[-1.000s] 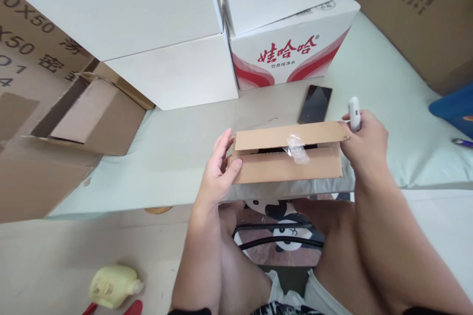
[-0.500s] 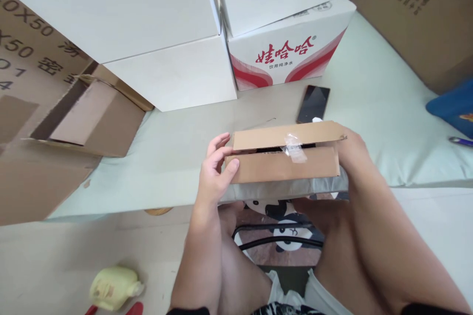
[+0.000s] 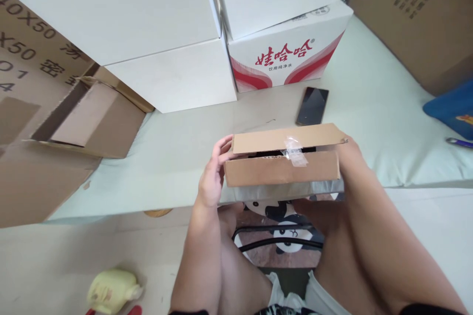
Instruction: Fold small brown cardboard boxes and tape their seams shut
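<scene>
A flat brown cardboard box (image 3: 266,173) is held up near the bed-like surface's front edge, its long side facing me. Its lid flap is slightly raised, and a dark strip of the inside shows through the gap. Clear tape (image 3: 294,151) crosses that gap. My left hand (image 3: 212,177) grips the box's left end, with fingers around the far side and corner. At the right end, my right hand (image 3: 350,150) supports the box; most of its fingers are hidden behind the cardboard.
Beyond the box lies a black phone (image 3: 312,106). White boxes (image 3: 173,78) and a red-and-white carton (image 3: 284,61) stand behind. Open cardboard boxes (image 3: 114,123) are at left, a blue object (image 3: 451,110) and purple pen (image 3: 460,142) at right. A yellow bottle (image 3: 113,290) lies on the floor.
My left thumb has left the box's front face, and the left fingers have slid further around the end. A small white bit beside the phone no longer shows. The box stays nearly in place.
</scene>
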Demonstrator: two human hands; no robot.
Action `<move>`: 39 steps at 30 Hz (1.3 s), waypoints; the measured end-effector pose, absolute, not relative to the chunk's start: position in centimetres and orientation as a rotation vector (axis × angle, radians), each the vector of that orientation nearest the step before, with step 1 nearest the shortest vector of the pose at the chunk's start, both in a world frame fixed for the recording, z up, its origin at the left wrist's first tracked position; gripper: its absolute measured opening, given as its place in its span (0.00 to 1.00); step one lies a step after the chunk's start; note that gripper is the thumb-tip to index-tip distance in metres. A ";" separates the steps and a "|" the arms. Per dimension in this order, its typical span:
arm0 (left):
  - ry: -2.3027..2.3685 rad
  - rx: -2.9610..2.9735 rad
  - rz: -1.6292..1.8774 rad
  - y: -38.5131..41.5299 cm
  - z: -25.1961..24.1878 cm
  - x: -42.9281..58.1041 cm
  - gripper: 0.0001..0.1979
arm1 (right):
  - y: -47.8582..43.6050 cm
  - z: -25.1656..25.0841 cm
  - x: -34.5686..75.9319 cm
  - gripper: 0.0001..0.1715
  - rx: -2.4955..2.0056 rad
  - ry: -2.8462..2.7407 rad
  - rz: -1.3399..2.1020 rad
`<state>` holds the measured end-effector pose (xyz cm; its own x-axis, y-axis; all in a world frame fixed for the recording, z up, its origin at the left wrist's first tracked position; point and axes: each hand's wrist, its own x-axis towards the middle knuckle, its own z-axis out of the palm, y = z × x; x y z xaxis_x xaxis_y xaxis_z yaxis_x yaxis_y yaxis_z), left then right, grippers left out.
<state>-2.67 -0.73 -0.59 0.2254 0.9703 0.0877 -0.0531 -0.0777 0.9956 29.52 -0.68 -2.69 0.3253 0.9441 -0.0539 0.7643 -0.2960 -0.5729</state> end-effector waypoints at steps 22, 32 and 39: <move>0.910 1.225 1.158 -0.9 0.3 -2.6 0.28 | -3.9 4.2 26.9 0.12 -1.609 -1.476 0.555; 1.007 1.451 0.963 -0.5 1.1 -4.8 0.12 | -4.5 3.6 27.4 0.26 -1.253 -1.910 0.802; 1.228 1.965 0.655 -1.6 2.3 -3.9 0.24 | -4.7 3.0 26.0 0.34 -1.363 -1.938 0.685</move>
<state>-3.93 -1.61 2.31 0.4180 0.9073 0.0450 0.5429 -0.2893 0.7884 26.03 -4.67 3.01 -0.2369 0.9468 0.2179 0.5995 0.3190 -0.7341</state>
